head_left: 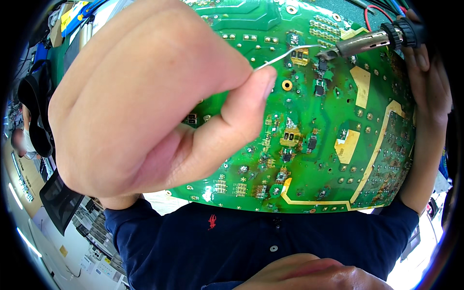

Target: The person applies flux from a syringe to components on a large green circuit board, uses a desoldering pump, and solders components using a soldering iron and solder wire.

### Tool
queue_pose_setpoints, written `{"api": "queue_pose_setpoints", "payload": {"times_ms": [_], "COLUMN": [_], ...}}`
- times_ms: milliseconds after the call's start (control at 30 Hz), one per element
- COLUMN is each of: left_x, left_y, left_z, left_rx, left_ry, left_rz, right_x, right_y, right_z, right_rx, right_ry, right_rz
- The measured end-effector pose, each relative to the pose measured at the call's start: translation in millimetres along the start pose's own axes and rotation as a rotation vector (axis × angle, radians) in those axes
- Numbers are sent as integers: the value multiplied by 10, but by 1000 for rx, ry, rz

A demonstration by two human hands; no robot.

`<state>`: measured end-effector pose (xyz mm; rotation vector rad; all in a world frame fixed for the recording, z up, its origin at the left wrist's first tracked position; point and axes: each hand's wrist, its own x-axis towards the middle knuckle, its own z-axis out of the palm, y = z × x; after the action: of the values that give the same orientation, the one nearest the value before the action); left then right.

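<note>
A large green circuit board (309,169) with yellow-gold traces and many small parts spreads across the view, its surface browned in patches. My left hand (159,96) is closed above its left side, pinching a thin silvery solder wire (285,55) between thumb and forefinger. On the right, my right hand (427,82) grips a soldering iron (362,43) by its dark handle. The iron's tip is at a small black chip near the board's top. The wire's free end lies close to that tip; whether they touch, I cannot tell.
A blue-handled tool (82,17) lies at the upper left. Behind the board, a green work mat (350,12) shows, with a red wire (368,19) and other cables at the upper right. A person (29,135) is in the background at far left.
</note>
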<state>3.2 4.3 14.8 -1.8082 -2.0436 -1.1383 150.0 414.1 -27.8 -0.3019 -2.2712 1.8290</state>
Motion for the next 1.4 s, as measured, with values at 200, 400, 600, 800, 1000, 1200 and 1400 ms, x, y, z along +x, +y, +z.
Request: {"api": "queue_pose_setpoints", "payload": {"times_ms": [200,400,600,800,1000,1200,1400], "left_x": [-8,-24,-22,-20,-22,-16,-10], "left_y": [12,-12,-10,-15,-16,-34,-35], "left_z": [-21,-2,-1,-4,-10,-14,-15], "left_rx": [23,-4,-7,-5,-5,-23,-24], "left_ry": [9,37,33,35,31,29,27], "left_rz": [7,9,7,16,16,40,43], "right_x": [-12,-28,-28,-11,-3,2,10], "right_y": [-26,-37,-40,-47,-61,-78,-83], "right_z": [0,8,27,53,74,92,121], "right_rx": [26,50,75,102,125,150,177], "right_ry": [10,18,21,20,21,24,23], "right_rz": [-3,2,4,5,5,6,9]}}
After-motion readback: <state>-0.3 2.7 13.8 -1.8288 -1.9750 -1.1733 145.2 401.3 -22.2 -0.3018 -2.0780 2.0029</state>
